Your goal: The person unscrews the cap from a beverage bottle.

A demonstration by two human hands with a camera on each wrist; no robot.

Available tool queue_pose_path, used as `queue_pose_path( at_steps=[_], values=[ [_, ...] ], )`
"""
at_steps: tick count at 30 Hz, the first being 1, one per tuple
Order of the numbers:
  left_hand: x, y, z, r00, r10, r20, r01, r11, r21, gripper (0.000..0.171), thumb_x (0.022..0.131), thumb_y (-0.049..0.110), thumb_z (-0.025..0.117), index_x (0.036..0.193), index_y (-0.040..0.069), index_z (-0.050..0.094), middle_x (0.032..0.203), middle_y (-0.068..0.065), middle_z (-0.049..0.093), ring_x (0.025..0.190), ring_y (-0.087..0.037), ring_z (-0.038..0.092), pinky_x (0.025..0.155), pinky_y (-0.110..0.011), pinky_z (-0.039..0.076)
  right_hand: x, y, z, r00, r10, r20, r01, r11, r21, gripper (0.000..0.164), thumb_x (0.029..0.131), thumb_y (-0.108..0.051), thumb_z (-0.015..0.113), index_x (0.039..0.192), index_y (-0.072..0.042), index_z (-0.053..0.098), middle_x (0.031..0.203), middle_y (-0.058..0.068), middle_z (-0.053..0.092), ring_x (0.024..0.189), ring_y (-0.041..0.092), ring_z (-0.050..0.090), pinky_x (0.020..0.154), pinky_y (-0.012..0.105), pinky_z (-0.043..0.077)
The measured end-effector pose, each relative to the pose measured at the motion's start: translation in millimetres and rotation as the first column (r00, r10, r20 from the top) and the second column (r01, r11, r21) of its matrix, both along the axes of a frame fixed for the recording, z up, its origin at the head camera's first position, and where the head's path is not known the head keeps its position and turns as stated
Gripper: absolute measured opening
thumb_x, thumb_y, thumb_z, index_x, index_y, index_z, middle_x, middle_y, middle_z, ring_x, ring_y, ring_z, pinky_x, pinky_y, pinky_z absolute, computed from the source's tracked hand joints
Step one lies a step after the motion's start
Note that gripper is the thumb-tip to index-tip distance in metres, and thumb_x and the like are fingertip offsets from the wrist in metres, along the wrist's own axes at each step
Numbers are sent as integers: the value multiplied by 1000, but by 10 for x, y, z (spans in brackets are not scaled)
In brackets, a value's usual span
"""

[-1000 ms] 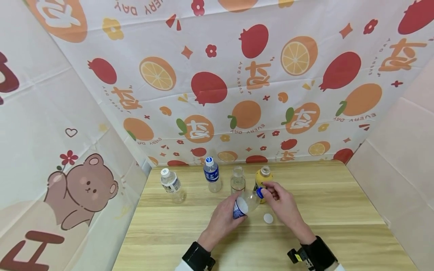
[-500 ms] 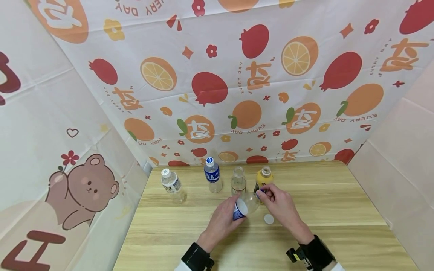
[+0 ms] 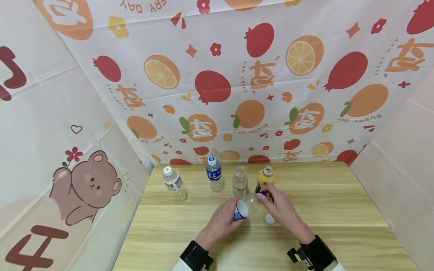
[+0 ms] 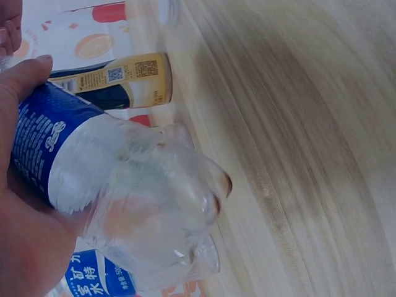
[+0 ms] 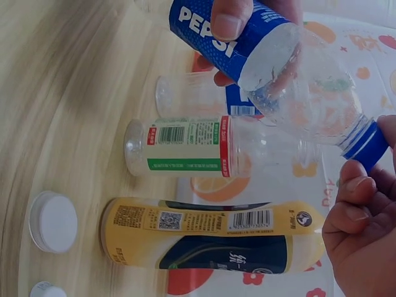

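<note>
My left hand (image 3: 220, 218) grips an empty clear Pepsi bottle (image 5: 315, 93) round its blue label. The bottle tilts, with its neck toward my right hand (image 3: 283, 209). My right thumb and fingers pinch the blue cap (image 5: 366, 147) at the bottle's mouth. In the left wrist view the clear bottle base (image 4: 179, 192) hangs above the wooden table. A white cap (image 3: 269, 218) lies on the table below my right hand. Just behind the hands stand a yellow bottle (image 5: 210, 235) and a clear bottle with a green and white label (image 5: 185, 148), both uncapped.
Farther left stand a blue-labelled bottle (image 3: 214, 175) with its cap on and a white-capped clear bottle (image 3: 174, 184). A second white cap (image 5: 48, 289) shows at the right wrist view's edge. Fruit-printed cloth (image 3: 210, 86) hangs behind the wooden table (image 3: 162, 233).
My right fingers have closed further over the blue cap, which now shows less in the head view. The bottle and my left hand stay nearly in place. The head view has shifted slightly.
</note>
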State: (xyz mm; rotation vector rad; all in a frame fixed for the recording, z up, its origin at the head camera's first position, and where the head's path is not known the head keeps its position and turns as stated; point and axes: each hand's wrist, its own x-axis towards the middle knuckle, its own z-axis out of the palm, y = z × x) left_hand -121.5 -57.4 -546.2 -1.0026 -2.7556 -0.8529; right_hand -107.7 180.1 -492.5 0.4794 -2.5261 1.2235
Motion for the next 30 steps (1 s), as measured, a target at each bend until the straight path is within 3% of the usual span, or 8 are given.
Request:
queue_pose_path(
  at_steps=[6,13,19,30],
  values=[
    [-18,-14,-5,999,-39,20,39,999,7,77,88,26,84,149,1,43,127,-8,63,112,-20,62,98,-35,54,-2,-1,-28,999,23,-35,-23,1000,-6,5,101,-12,68,103,-15,65,76,-14,50,65,1,46,52,21,41],
    [-27,-35,14,993,-64,98,60,997,42,75,90,24,83,149,2,43,131,-10,62,116,-20,62,98,-35,55,-1,9,-30,997,57,-57,-56,998,18,8,101,-9,67,108,-12,64,81,-12,49,69,1,46,54,21,42],
    [-36,-48,5,981,-71,180,54,993,101,75,91,23,82,151,6,42,134,-8,61,117,-19,61,97,-35,55,-11,27,5,991,116,-73,-113,993,44,15,101,-7,65,116,-9,64,96,-9,55,78,2,50,61,22,48],
    [-19,-55,14,989,-36,144,24,996,84,76,90,25,82,152,8,42,134,-9,62,117,-20,62,99,-37,55,-14,65,-7,981,173,-87,-170,984,50,25,101,1,63,124,-6,63,112,-2,62,95,8,61,75,27,60]
  ],
)
